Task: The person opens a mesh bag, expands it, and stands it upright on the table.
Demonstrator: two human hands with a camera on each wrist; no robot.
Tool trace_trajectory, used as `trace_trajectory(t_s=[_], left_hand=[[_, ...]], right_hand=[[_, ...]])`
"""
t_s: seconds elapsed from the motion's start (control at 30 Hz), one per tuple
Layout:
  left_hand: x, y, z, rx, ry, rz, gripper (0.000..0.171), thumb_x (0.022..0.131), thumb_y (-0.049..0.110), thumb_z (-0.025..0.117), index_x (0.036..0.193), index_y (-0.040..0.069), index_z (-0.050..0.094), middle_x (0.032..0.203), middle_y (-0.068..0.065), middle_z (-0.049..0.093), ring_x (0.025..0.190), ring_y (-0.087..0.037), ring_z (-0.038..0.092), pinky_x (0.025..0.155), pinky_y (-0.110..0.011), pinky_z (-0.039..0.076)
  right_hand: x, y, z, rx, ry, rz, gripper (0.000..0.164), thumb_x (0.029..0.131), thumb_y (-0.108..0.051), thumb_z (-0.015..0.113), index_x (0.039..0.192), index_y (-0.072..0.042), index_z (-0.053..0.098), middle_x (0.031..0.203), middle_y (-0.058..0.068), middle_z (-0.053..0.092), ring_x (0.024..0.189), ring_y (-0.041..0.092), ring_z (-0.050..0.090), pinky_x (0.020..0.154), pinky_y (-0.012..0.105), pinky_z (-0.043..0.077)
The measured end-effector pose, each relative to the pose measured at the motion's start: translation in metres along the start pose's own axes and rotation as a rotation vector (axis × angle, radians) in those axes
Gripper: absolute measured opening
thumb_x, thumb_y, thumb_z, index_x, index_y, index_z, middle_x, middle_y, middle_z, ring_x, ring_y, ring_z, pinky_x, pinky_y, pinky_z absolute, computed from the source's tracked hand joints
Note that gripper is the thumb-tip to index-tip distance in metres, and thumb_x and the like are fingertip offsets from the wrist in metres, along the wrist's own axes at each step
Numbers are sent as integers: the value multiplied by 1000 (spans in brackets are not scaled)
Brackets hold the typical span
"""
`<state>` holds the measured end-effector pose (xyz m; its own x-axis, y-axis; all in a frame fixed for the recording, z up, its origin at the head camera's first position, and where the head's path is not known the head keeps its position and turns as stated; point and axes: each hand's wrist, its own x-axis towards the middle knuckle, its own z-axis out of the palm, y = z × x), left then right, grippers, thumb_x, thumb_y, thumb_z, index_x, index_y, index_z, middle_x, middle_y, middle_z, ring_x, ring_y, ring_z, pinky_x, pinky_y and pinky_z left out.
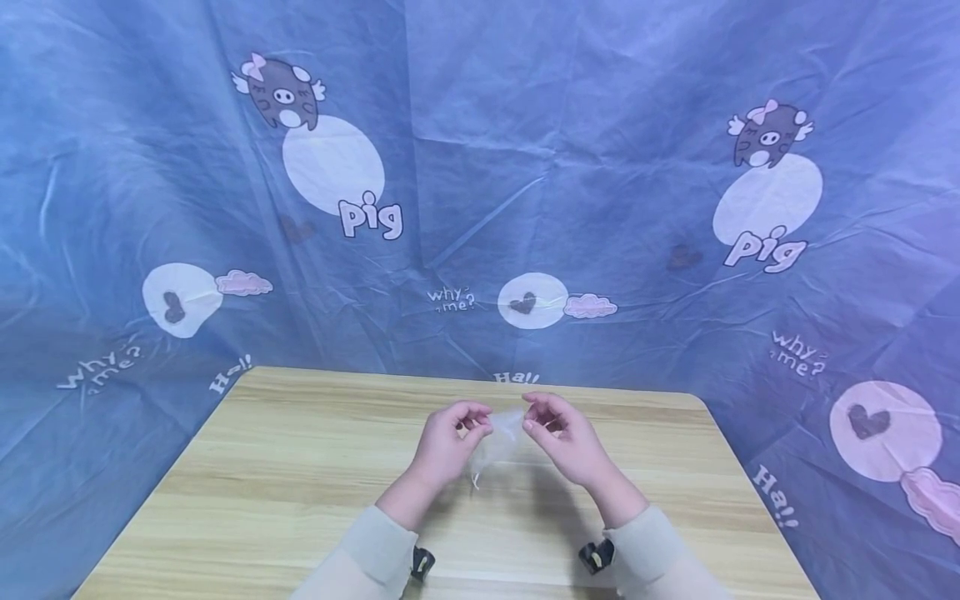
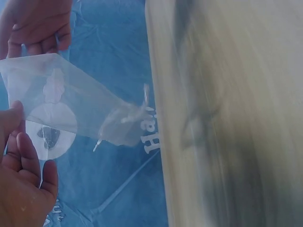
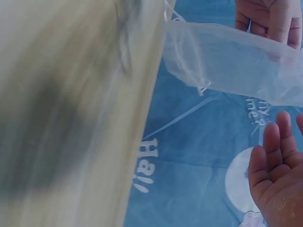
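Note:
A translucent white drawstring pouch (image 1: 501, 440) is stretched between the two hands above the table, with its string ends (image 1: 476, 481) hanging at the lower end. My left hand (image 1: 446, 442) pinches one top corner between thumb and forefinger, its other fingers loosely bent. Opposite it, my right hand (image 1: 564, 440) pinches the other corner the same way. In the left wrist view the pouch (image 2: 80, 97) looks flat, and nothing shows inside it. The right wrist view has the pouch (image 3: 227, 61) running off the right edge, so the right fingertips' grip is hidden there.
A wooden-topped table (image 1: 285, 475) lies under the hands. Blue cloth (image 1: 480, 167) printed with pigs, hearts and words hangs behind it and at both sides. A black strap mount (image 1: 597, 556) sits at the right wrist, another black mount (image 1: 422, 564) at the left.

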<state>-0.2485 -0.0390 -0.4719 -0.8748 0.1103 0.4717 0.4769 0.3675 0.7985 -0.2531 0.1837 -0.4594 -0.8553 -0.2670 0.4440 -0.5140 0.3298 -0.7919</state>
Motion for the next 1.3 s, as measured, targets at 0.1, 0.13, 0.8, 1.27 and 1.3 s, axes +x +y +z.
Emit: trace_trajectory(t_s=[0.1, 0.13, 0.8, 1.27, 1.3], left_hand=[[0, 2, 0, 40, -21, 32, 19, 90, 0, 79, 109, 5, 77, 93, 0, 75, 83, -11, 64, 76, -35, 56], [1, 3, 0, 46, -25, 44, 19, 91, 0, 79, 109, 5, 76, 94, 0, 75, 84, -11, 64, 76, -37, 56], [-13, 26, 29, 235, 44, -81, 36, 84, 43, 86, 89, 18, 61, 82, 7, 61, 74, -9, 57, 68, -30, 49], [-10, 22, 29, 282, -37, -297, 30, 92, 36, 76, 107, 14, 65, 75, 11, 66, 65, -10, 59, 59, -34, 48], [-9, 22, 29, 269, -18, -291, 24, 92, 33, 75, 104, 15, 65, 76, 10, 66, 65, -10, 60, 60, -34, 49]], right_hand=[[1, -5, -2, -50, -45, -26, 31, 97, -4, 73, 128, 0, 71, 95, 1, 70, 84, 13, 65, 77, 31, 58], [2, -6, -2, -71, -59, -27, 29, 97, -5, 74, 125, -1, 73, 96, -1, 71, 85, 13, 65, 77, 32, 58], [4, -10, 7, -340, 140, 74, 5, 91, -3, 79, 87, -6, 79, 82, 1, 75, 73, 16, 67, 68, 31, 57], [3, -11, 17, -310, 264, -43, 20, 81, 5, 84, 77, -10, 72, 73, -4, 69, 65, 9, 61, 58, 27, 54], [3, -10, 18, -299, 265, -54, 21, 81, 6, 84, 78, -10, 72, 73, -5, 68, 65, 9, 61, 58, 28, 55]])
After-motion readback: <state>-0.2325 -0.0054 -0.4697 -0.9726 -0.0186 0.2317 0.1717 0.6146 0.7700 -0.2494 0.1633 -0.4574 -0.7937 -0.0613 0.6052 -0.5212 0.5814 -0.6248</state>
